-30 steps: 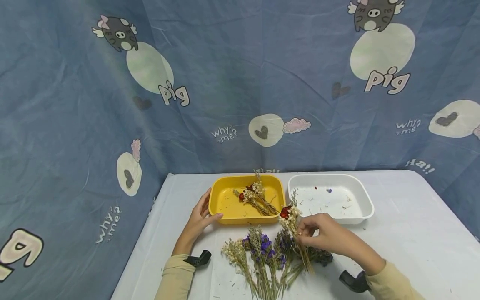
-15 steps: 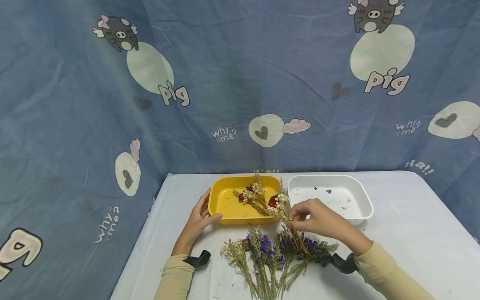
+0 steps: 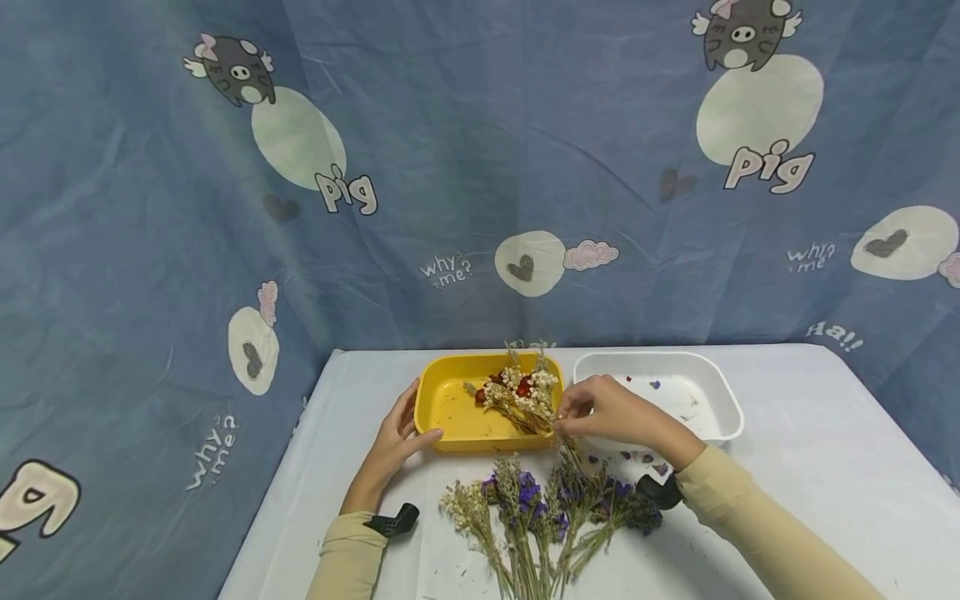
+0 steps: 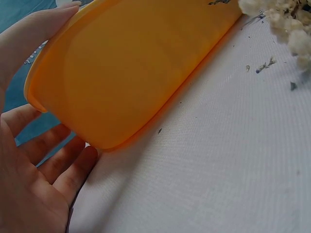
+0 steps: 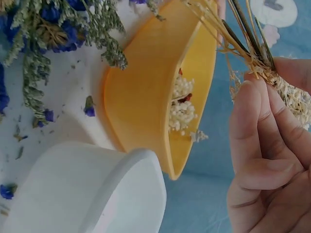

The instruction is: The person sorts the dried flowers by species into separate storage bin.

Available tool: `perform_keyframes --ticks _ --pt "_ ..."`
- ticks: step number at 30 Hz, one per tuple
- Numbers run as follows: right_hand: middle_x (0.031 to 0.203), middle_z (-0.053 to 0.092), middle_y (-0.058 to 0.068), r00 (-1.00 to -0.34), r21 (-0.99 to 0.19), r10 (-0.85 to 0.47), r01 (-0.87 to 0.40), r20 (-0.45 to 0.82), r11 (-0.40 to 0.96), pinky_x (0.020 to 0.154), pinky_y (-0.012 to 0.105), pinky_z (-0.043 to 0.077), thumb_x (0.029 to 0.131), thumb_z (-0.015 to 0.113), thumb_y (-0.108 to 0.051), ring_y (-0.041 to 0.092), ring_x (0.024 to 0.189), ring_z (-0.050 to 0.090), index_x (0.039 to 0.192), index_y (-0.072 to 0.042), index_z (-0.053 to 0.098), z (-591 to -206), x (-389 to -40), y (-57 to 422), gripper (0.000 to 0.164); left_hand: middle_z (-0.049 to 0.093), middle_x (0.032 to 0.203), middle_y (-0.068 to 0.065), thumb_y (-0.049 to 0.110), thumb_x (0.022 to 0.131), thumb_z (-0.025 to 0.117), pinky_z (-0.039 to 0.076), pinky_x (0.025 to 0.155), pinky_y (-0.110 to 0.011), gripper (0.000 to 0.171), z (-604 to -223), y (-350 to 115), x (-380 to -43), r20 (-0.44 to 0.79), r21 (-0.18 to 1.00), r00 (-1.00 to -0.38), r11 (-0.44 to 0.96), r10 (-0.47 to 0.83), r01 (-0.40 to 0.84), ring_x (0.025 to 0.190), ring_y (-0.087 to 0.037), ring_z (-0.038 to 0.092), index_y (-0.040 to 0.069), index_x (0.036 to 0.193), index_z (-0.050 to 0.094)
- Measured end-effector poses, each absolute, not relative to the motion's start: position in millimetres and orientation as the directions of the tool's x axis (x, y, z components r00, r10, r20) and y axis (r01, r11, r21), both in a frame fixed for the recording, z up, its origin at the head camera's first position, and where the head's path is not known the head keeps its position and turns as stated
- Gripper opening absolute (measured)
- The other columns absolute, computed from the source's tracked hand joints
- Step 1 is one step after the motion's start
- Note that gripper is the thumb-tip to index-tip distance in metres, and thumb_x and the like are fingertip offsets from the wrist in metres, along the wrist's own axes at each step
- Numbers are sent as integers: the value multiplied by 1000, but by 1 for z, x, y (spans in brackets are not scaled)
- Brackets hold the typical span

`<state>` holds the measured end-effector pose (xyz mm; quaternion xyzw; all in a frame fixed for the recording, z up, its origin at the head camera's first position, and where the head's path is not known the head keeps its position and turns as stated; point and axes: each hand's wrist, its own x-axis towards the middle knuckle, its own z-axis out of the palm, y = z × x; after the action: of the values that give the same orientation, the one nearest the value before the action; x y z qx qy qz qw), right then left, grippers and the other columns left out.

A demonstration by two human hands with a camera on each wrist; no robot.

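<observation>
At its left end, the yellow tray (image 3: 455, 414) is held by my left hand (image 3: 390, 440); the thumb lies along the rim and the fingers touch the end wall, as the left wrist view shows. My right hand (image 3: 615, 412) pinches the stems of a small dried-flower bunch (image 5: 250, 41) over the tray's right side. That bunch has a red bloom and cream blossoms in the head view. Inside the tray lie other dried flowers (image 3: 491, 395) with red heads and cream sprigs, partly overlapped by the held bunch.
A white tray (image 3: 678, 392) with a few flower scraps stands right of the yellow one. In front, purple, cream and green dried flowers (image 3: 528, 496) lie spread on the white-covered table (image 3: 810, 467). A blue printed curtain (image 3: 420, 167) hangs behind.
My right hand has carried the bunch left and away from me, from above the loose flowers to over the yellow tray. My left hand stays on the tray.
</observation>
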<state>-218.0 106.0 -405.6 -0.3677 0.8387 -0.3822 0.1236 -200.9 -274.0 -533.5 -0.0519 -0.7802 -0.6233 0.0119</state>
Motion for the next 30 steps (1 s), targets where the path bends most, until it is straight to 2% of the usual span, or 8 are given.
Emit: perform_keyframes --ticks 6,13,17,21,25,30 --pt "78 75 -5 -689 -727 -723 -520 46 449 64 24 60 94 76 -20 13 70 71 84 -16 76 -404 -229 94 11 31 169 -8 12 87 81 38 122 -41 98 -533 -274 -200 89 969 -994 227 65 102 154 -30 37 28 165 24" --pt "80 76 -1 -663 -706 -748 -536 14 462 65 24 59 94 76 -20 24 74 74 85 -14 76 -395 -242 79 11 33 168 -7 11 86 82 42 118 -24 98 -533 -275 -200 75 968 -996 236 53 85 153 -29 38 29 165 25" --pt "79 75 -2 -649 -670 -761 -564 -1 482 65 23 58 94 76 -19 21 73 73 84 -13 76 -395 -250 71 12 32 168 -10 11 87 82 40 121 -33 98 -535 -275 -200 83 966 -995 241 53 93 153 -32 38 25 165 25" --pt "78 75 -3 -630 -632 -776 -597 -12 494 64 22 56 94 76 -19 8 68 67 83 -12 76 -395 -257 63 13 31 169 -12 11 87 81 37 123 -43 97 -535 -275 -201 88 966 -995 239 55 99 154 -34 37 23 165 24" --pt "79 74 -6 -625 -570 -780 -640 -3 515 67 23 55 96 75 -20 2 68 64 84 -13 77 -395 -261 56 14 30 169 -12 13 87 81 36 124 -45 97 -535 -274 -201 89 965 -995 244 54 99 154 -33 36 22 166 24" --pt "80 74 -8 -632 -504 -775 -663 -19 553 68 25 54 96 74 -23 2 68 62 85 -14 77 -395 -265 50 15 31 169 -10 14 87 82 37 124 -44 98 -533 -273 -202 73 965 -996 248 44 82 154 -31 36 25 165 24"
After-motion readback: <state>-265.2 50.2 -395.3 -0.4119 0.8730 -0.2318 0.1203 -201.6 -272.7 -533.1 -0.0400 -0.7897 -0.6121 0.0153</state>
